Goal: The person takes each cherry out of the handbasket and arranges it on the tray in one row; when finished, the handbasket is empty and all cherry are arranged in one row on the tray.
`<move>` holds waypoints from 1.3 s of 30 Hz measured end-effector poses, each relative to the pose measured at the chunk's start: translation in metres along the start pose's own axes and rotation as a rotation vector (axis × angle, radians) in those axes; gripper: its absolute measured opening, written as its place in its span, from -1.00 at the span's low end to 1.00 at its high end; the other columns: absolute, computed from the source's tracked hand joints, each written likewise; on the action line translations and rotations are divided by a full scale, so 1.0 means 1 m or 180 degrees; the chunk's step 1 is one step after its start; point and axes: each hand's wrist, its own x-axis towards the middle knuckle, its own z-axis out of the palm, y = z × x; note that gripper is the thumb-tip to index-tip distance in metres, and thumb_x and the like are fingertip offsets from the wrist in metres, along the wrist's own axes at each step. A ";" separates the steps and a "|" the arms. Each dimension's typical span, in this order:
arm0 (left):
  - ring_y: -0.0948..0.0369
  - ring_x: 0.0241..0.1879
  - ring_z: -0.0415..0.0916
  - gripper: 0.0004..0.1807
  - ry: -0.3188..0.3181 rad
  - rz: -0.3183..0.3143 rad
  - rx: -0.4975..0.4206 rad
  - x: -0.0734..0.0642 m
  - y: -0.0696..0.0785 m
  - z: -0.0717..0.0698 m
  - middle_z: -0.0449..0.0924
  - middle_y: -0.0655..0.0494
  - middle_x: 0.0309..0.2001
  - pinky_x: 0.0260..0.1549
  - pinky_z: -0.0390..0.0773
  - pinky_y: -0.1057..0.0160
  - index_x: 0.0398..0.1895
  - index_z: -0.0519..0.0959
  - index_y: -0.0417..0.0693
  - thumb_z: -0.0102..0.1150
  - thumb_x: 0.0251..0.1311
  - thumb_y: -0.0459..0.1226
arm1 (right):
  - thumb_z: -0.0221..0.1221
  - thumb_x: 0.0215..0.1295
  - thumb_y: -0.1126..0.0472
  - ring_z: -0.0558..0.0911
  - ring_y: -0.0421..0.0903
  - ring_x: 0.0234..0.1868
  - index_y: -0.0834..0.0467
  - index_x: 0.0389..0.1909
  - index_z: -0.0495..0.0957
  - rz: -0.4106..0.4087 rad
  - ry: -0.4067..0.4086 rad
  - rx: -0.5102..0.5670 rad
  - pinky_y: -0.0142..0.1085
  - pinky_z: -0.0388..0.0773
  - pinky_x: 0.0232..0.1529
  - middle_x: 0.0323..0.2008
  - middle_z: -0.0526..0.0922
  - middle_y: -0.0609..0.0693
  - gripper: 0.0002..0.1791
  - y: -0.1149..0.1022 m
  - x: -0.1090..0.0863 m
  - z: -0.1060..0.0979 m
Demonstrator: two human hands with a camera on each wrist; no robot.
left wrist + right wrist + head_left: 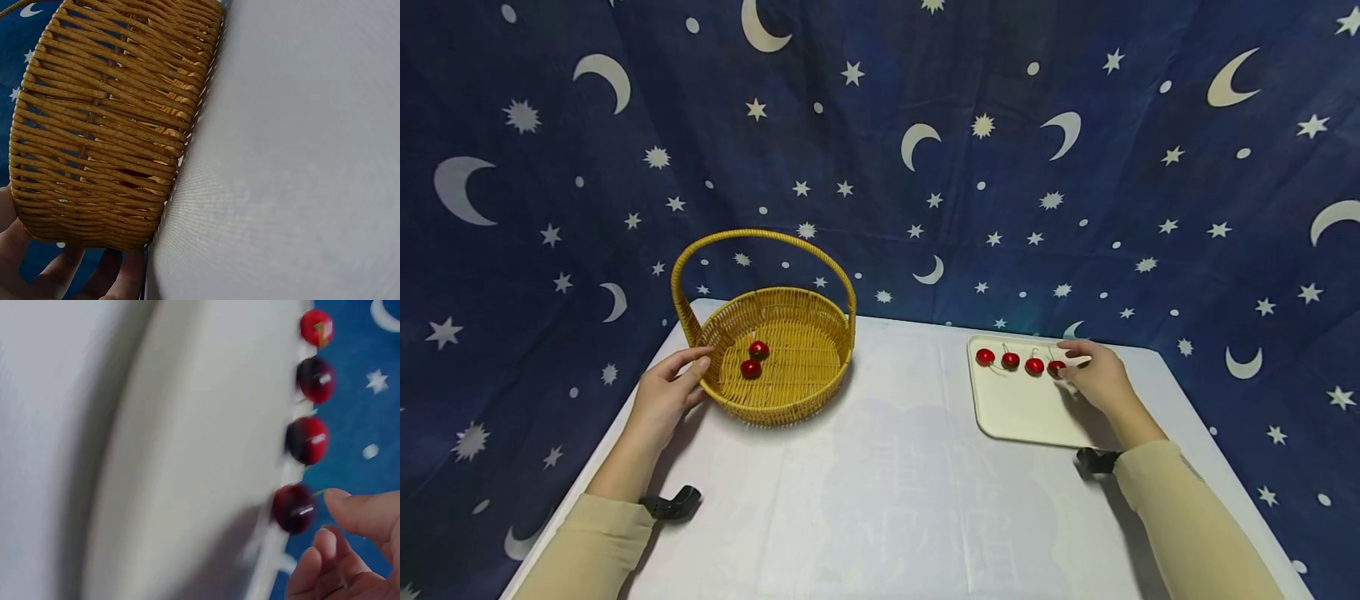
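Observation:
My left hand [662,396] holds the left rim of a yellow wicker basket [782,414] with a tall arched handle. Its thumb lies at the rim and the other fingers [59,272] sit against the outer wall. Two dark red cherries [750,368] lie inside. On the right, my right hand [1103,382] hovers over a cream tray [1022,417], thumb and fingers parted beside the rightmost cherry [294,509]. The thumb tip is close to that cherry's green stem. Several cherries with stems form a row along the tray's far side.
A white cloth [895,467] covers the table under the basket and tray. Behind and at both sides hangs a dark blue curtain [880,108] with moons and stars. Each wrist wears a black camera mount [673,503].

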 end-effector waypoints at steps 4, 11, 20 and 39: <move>0.51 -0.03 0.70 -0.55 -0.0001 -0.0031 0.0006 -0.001 0.000 -0.001 0.49 0.44 0.13 -0.17 0.76 0.46 0.37 0.63 -0.05 0.25 0.55 -0.07 | 0.36 0.39 0.37 0.64 0.16 -0.01 0.17 0.39 0.57 -0.0263 0.0136 0.0049 -0.37 0.60 -0.33 0.24 0.59 0.31 -0.45 -0.035 -0.013 -0.004; 0.51 -0.05 0.70 -0.48 0.0052 -0.0018 0.0018 -0.001 0.001 0.001 0.51 0.36 0.17 -0.19 0.76 0.46 0.42 0.57 -0.17 0.25 0.56 -0.08 | 0.41 0.30 0.45 0.62 -0.06 -0.19 0.14 0.24 0.68 -0.0956 -0.0074 0.0463 -0.43 0.61 -0.30 0.11 0.68 0.18 -0.51 -0.118 -0.038 0.020; 0.52 0.02 0.66 -0.44 0.0136 -0.0001 0.0230 0.000 -0.002 0.003 0.49 0.17 0.32 -0.17 0.75 0.47 0.45 0.56 -0.13 0.24 0.55 -0.01 | 0.47 0.23 0.44 0.66 -0.13 -0.22 -0.02 0.20 0.72 -0.1729 -0.0727 0.1035 -0.31 0.68 -0.17 0.03 0.73 -0.02 -0.46 -0.213 -0.068 0.089; 0.52 -0.06 0.68 -0.48 0.0164 -0.0001 0.0263 0.001 0.000 0.003 0.48 0.08 0.32 -0.22 0.74 0.48 0.45 0.55 -0.14 0.20 0.59 -0.07 | 0.42 0.33 0.45 0.71 0.04 0.13 0.01 0.52 0.45 -0.1919 -0.1560 0.1045 -0.34 0.71 0.07 0.30 0.68 0.06 -0.23 -0.357 -0.038 0.214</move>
